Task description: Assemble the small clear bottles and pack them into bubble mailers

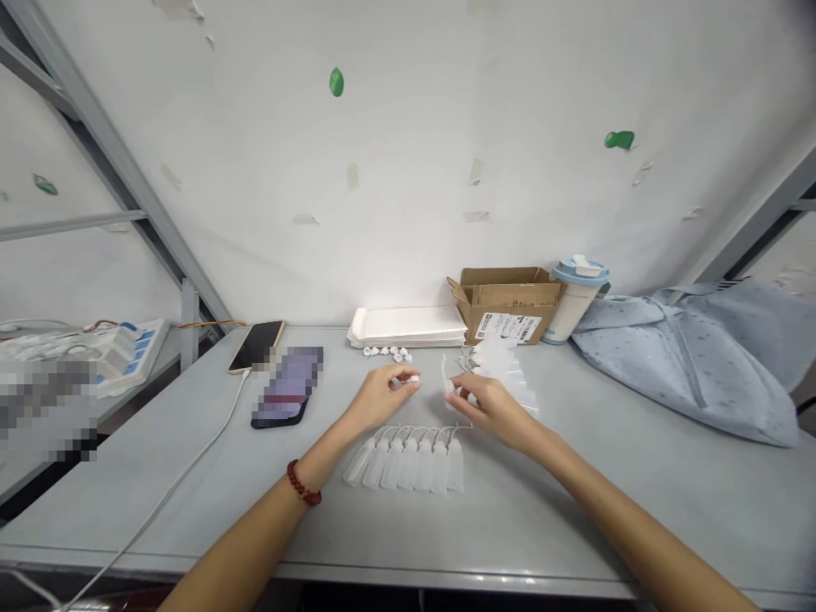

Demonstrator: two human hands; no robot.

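Observation:
Over the middle of the desk, my left hand pinches a small white piece that looks like a cap. A short gap to the right, my right hand grips a round white cap, and a thin white tube stands up from it. Just below the hands lies a row of several translucent squeeze bottles with thin curved tubes at their tops. Several loose white caps lie beyond my left hand. More translucent bottles are piled behind my right hand, which partly hides them.
At the back stand a stack of white envelopes, an open cardboard box and a lidded cup. A light blue fabric bag lies right. Two phones, one black-screened and one lit, lie left, with a white cable.

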